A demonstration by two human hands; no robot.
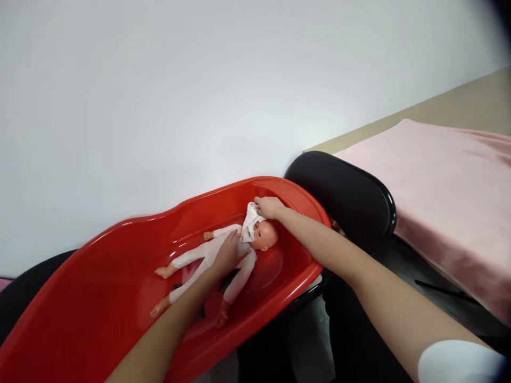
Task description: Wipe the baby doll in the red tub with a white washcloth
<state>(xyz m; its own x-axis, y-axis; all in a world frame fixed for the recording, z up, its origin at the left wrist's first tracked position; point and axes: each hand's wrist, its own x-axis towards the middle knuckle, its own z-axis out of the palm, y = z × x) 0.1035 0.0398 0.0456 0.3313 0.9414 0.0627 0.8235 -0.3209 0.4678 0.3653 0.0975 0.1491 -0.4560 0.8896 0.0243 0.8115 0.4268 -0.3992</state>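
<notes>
A baby doll (265,235) with a white cloth body lies on its back in a red baby bathtub (112,276), its head toward the right end. My right hand (269,207) pinches a white cloth (252,221) that covers part of the doll's face. Over the doll's chest rests my left hand (227,254), close to the lower edge of the cloth; its fingertips are partly hidden, and whether they grip anything does not show. The doll's legs point left, and one arm hangs toward the tub's near side.
A black chair (343,197) stands against the tub's right end. Behind it, a pink cloth (447,175) covers a raised surface. The white wall (159,106) runs along the tub's far side.
</notes>
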